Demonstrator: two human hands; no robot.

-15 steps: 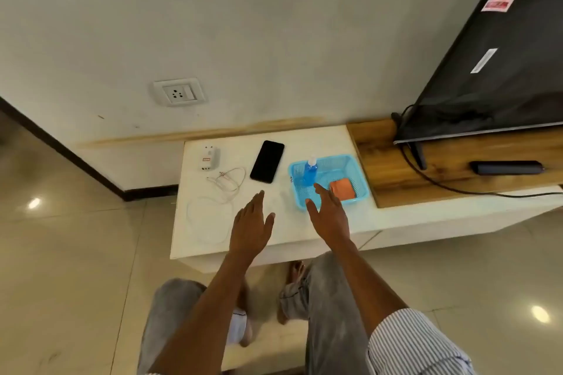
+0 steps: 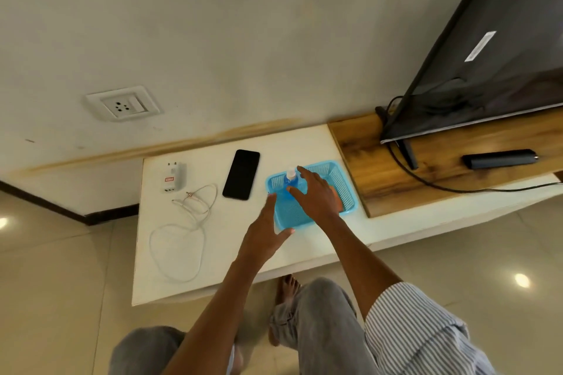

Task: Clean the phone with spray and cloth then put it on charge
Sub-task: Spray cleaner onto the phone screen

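A person's right hand (image 2: 316, 196), fingers spread and grasping nothing, reaches over a blue basket (image 2: 342, 184) toward the spray bottle (image 2: 289, 183) standing inside it. The left hand (image 2: 265, 234) hovers empty, fingers straight, at the basket's left edge. The phone (image 2: 241, 174) lies face up just left of the basket.

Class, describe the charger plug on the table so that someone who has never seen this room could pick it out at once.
Find the white table against the wall, left of the television. At its far left corner, below the wall socket, lies the charger plug. It is a small white block with a red label, left of the black phone and above the loose white cable.
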